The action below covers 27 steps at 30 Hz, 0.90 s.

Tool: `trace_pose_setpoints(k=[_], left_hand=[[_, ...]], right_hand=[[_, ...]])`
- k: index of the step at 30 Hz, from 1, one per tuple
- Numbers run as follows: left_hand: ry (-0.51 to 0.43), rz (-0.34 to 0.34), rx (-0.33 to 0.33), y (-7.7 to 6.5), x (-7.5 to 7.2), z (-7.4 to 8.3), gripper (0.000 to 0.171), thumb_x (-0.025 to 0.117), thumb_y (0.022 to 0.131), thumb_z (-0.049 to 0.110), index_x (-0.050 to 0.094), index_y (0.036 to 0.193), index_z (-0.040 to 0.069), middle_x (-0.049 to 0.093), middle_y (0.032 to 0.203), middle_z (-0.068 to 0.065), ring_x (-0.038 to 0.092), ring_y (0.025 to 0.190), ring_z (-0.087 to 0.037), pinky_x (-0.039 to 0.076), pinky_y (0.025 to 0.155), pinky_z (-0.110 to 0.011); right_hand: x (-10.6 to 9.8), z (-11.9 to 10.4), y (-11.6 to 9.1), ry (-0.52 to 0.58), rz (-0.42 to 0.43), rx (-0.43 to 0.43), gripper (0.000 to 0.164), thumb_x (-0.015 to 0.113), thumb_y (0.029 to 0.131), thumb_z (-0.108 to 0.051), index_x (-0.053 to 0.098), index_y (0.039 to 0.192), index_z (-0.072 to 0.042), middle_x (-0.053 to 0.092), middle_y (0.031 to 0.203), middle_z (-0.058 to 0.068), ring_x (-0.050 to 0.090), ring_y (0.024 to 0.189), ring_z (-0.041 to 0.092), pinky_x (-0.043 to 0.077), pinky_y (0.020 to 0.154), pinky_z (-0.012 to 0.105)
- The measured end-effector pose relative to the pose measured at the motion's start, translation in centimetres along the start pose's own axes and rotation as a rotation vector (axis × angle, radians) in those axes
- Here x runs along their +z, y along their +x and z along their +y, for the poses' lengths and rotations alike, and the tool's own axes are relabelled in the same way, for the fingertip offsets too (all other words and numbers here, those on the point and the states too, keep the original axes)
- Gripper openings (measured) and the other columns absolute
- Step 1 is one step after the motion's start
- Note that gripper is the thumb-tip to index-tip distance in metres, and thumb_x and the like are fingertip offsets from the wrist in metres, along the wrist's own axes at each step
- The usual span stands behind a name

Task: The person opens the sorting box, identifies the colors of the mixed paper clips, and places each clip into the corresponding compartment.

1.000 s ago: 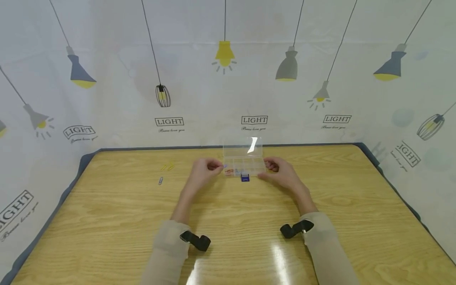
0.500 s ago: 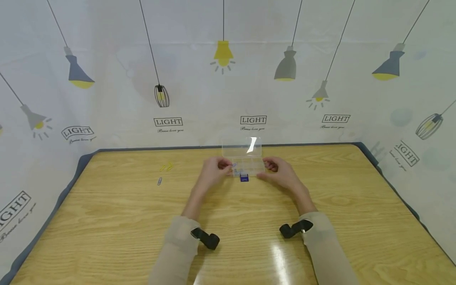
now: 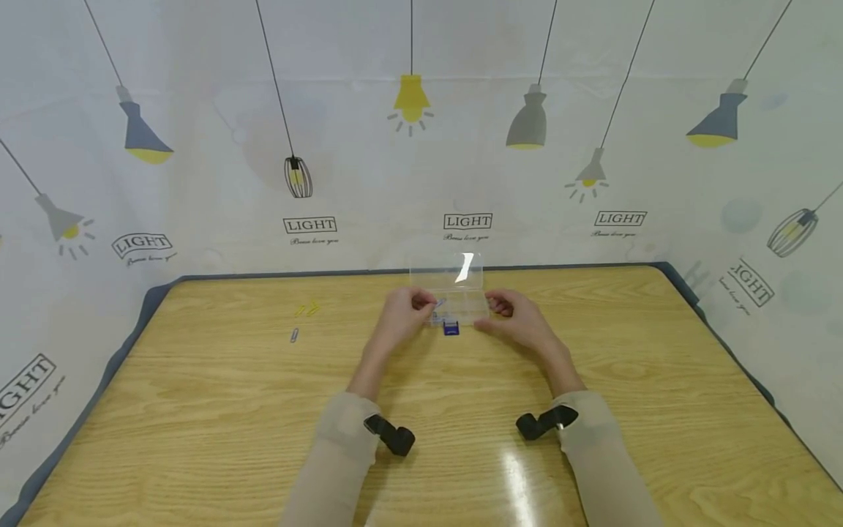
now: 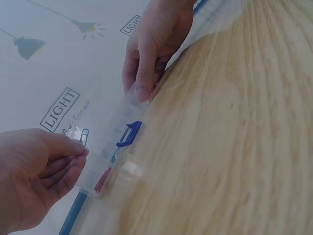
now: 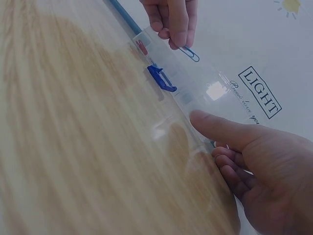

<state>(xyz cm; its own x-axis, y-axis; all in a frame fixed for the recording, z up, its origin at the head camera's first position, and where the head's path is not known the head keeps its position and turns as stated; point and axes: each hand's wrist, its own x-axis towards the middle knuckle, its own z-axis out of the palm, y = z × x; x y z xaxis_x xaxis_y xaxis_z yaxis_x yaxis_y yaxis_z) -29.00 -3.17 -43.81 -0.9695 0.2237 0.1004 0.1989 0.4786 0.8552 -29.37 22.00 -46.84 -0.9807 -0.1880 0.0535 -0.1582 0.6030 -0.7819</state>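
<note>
A clear divided plastic box [image 3: 470,309] stands at the back of the table, its transparent lid [image 3: 437,274] raised behind it. Between thumb and fingertips my left hand [image 3: 403,316] pinches a blue paper clip [image 4: 84,137], held over the box's left part. My right hand [image 3: 525,320] holds the box's right end, thumb at the near corner and fingers curled along the side. Red paper clips [image 4: 101,179] lie in the leftmost compartment, with blue ones [image 4: 115,155] in the one beside it. On the box's front is a dark blue latch [image 3: 451,329].
Left of the box, yellow paper clips [image 3: 312,309] and a single bluish paper clip [image 3: 294,335] lie on the wooden table [image 3: 217,395]. A pale cloth backdrop [image 3: 369,146] printed with lamps rises behind the table's back edge and at both sides.
My left hand has moved right with the blue paper clip, from the box's left edge to over its left compartments. The right hand and box keep their place.
</note>
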Motion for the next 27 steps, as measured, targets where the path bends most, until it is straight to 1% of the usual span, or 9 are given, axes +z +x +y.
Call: trace_pose_setpoints(k=[6, 13, 17, 27], left_hand=[[0.015, -0.003, 0.016, 0.13, 0.24, 0.05, 0.009, 0.066, 0.094, 0.0, 0.07, 0.101, -0.003, 0.069, 0.094, -0.012, 0.064, 0.085, -0.021, 0.056, 0.077, -0.028], [0.019, 0.0, 0.002, 0.17, 0.43, 0.02, 0.009, 0.066, 0.094, 0.0, 0.07, 0.102, -0.001, 0.069, 0.095, -0.011, 0.064, 0.086, -0.021, 0.056, 0.077, -0.028], [0.027, 0.004, 0.008, 0.18, 0.48, -0.1, 0.01, 0.066, 0.094, 0.0, 0.07, 0.103, -0.002, 0.07, 0.096, -0.011, 0.065, 0.087, -0.021, 0.056, 0.079, -0.029], [-0.008, 0.004, 0.029, -0.41, 0.26, -0.28, 0.014, 0.066, 0.093, -0.001, 0.07, 0.106, -0.005, 0.069, 0.096, -0.011, 0.065, 0.088, -0.021, 0.056, 0.08, -0.029]], right_hand=[[0.05, 0.12, 0.05, 0.01, 0.0, 0.004, 0.066, 0.086, 0.082, -0.031, 0.058, 0.135, -0.004, 0.061, 0.114, 0.009, 0.054, 0.103, 0.025, 0.046, 0.095, 0.039], [-0.03, 0.14, 0.01, 0.011, 0.001, -0.009, 0.066, 0.086, 0.082, -0.03, 0.058, 0.135, -0.002, 0.061, 0.114, 0.011, 0.054, 0.103, 0.026, 0.046, 0.094, 0.039], [-0.06, 0.07, -0.02, 0.012, 0.001, -0.003, 0.066, 0.086, 0.082, -0.03, 0.058, 0.135, -0.003, 0.061, 0.114, 0.01, 0.054, 0.103, 0.025, 0.046, 0.094, 0.039], [-0.05, 0.0, -0.01, 0.002, -0.004, -0.006, 0.064, 0.085, 0.082, -0.031, 0.059, 0.134, -0.004, 0.061, 0.113, 0.01, 0.054, 0.103, 0.025, 0.046, 0.094, 0.039]])
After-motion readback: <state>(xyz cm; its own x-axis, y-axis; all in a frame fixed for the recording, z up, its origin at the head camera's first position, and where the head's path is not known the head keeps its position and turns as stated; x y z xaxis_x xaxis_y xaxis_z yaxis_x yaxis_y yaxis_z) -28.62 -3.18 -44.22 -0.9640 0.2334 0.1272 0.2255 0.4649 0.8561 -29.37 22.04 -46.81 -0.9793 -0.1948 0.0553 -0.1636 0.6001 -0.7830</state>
